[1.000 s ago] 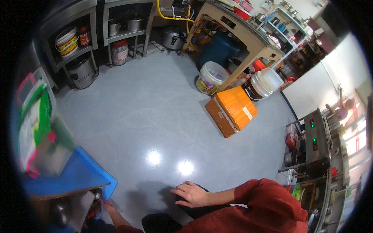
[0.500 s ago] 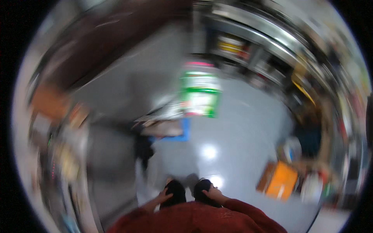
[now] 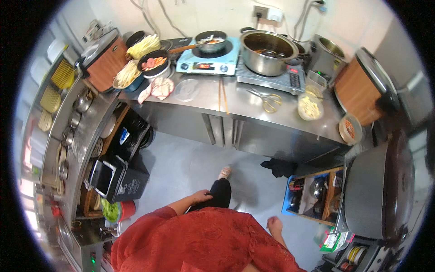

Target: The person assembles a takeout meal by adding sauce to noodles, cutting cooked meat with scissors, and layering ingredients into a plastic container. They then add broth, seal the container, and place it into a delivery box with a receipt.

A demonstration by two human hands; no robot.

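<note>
the left hand rests with loose, open fingers against the person's black trouser leg; nothing is in its grip. the right hand hangs at the side, fingers curled together, empty, just above the grey floor, near a blue low shelf of pots. ahead stands a steel tabletop carrying a large steel pot, a small frying pan on a pale blue cooker, yellow-handled scissors, chopsticks and a bowl of shredded food.
</note>
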